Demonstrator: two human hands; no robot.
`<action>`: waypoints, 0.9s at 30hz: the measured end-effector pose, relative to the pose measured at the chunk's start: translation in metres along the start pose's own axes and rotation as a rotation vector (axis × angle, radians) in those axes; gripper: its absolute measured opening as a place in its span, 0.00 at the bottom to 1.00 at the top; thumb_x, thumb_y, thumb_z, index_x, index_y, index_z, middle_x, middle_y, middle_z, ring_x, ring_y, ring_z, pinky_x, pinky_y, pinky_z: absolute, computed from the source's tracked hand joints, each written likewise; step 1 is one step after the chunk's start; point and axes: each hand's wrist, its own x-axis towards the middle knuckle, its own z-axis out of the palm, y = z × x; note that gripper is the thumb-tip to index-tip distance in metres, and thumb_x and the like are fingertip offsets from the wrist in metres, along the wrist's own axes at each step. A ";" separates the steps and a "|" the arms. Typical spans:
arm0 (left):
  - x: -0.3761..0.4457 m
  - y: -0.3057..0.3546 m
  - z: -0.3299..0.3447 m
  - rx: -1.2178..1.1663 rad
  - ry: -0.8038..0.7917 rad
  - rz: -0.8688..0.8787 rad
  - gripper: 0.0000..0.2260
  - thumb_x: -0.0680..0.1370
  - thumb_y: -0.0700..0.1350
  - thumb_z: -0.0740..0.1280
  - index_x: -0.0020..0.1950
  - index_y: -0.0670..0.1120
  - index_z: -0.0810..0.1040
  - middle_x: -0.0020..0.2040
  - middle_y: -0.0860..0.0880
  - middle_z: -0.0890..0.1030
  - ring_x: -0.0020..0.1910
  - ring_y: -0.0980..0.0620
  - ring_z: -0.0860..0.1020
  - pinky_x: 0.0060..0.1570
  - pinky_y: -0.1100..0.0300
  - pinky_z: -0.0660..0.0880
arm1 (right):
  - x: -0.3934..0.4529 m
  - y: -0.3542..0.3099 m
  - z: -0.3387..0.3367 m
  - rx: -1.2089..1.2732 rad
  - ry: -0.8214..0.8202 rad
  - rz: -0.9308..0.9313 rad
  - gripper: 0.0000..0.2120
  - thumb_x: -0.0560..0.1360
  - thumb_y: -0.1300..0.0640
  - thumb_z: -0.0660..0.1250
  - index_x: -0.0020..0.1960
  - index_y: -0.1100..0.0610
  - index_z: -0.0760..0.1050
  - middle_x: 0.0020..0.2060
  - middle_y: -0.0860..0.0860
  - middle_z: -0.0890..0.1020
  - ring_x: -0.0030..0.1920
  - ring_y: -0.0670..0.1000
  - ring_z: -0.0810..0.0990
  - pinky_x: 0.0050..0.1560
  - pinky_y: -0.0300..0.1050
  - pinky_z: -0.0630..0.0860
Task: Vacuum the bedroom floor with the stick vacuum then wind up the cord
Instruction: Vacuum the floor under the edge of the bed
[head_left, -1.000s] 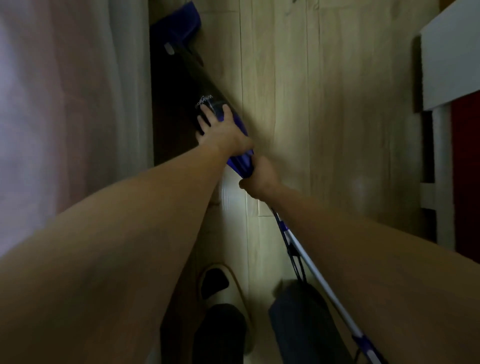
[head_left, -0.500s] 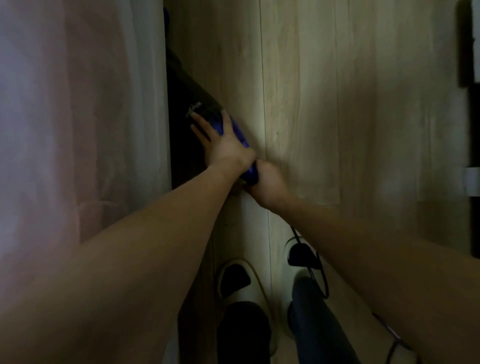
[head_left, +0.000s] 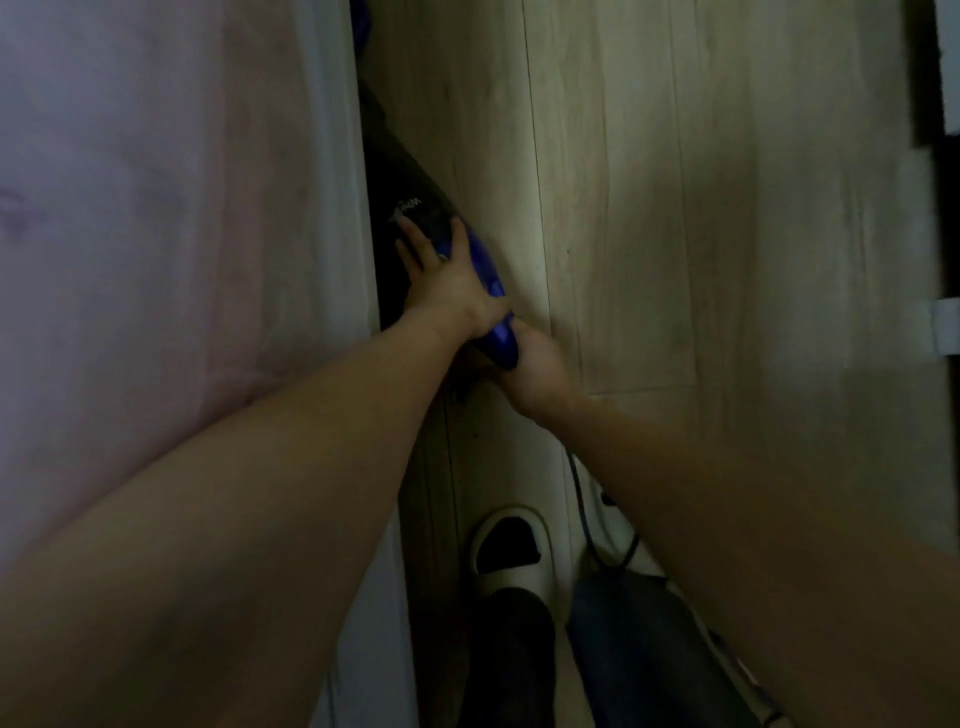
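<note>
The blue and black stick vacuum lies low and slants away from me along the edge of the bed, its head hidden in the dark gap at the top. My left hand lies on top of the vacuum body with fingers spread. My right hand grips the blue rear end of the body from behind. A black cord hangs below my right forearm and loops down near my feet.
A bed with a pink sheet fills the left side. Light wooden floor stretches right. Dark furniture with white parts stands at the right edge. My feet in white slippers stand at the bottom.
The vacuum has slid further under the bed edge, so its blue head and white pole are out of sight. Both hands have followed it forward, and the view has shifted left.
</note>
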 end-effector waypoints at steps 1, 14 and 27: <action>-0.001 -0.001 0.003 0.002 0.004 0.014 0.45 0.74 0.56 0.69 0.78 0.53 0.38 0.73 0.41 0.26 0.74 0.38 0.33 0.72 0.44 0.54 | -0.003 0.003 0.001 -0.013 0.012 -0.009 0.16 0.76 0.64 0.66 0.63 0.61 0.72 0.57 0.58 0.78 0.57 0.56 0.77 0.62 0.54 0.72; -0.012 0.011 0.014 -0.032 -0.012 0.153 0.42 0.74 0.60 0.66 0.78 0.55 0.42 0.73 0.43 0.25 0.73 0.40 0.31 0.73 0.45 0.45 | -0.012 0.025 -0.021 0.017 0.108 -0.046 0.16 0.74 0.63 0.70 0.60 0.57 0.73 0.48 0.49 0.77 0.41 0.44 0.74 0.38 0.29 0.67; 0.028 0.014 -0.017 0.175 0.050 0.105 0.37 0.78 0.56 0.63 0.78 0.55 0.42 0.75 0.41 0.29 0.75 0.38 0.36 0.72 0.42 0.54 | 0.033 -0.005 -0.004 0.044 0.114 -0.091 0.13 0.78 0.64 0.63 0.61 0.58 0.71 0.56 0.56 0.78 0.55 0.53 0.77 0.59 0.49 0.74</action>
